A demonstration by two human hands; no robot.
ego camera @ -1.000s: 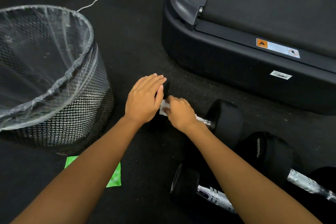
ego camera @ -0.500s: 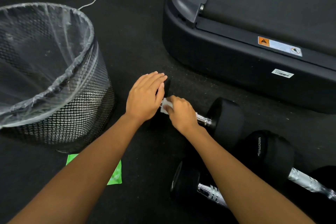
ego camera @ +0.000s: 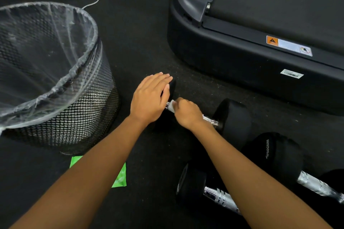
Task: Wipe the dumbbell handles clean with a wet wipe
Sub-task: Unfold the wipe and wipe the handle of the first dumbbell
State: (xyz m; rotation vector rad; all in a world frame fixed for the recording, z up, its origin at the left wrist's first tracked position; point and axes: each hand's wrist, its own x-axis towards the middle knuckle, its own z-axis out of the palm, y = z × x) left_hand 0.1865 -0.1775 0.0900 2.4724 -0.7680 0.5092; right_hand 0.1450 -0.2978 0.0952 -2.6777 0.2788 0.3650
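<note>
Dumbbell handle (ego camera: 210, 119) wrapped by wet wipe (ego camera: 171, 105), R hand (ego camera: 188, 113) closed, L hand (ego camera: 149, 98) flat

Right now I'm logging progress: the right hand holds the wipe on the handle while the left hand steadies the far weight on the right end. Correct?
Not quite. In the head view the left hand steadies the dumbbell's left end; the right hand does hold the wipe on the handle.

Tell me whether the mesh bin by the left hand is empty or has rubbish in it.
Looks empty. The mesh bin stands upright, and through its clear liner only bare mesh shows; the very bottom is out of sight.
</note>
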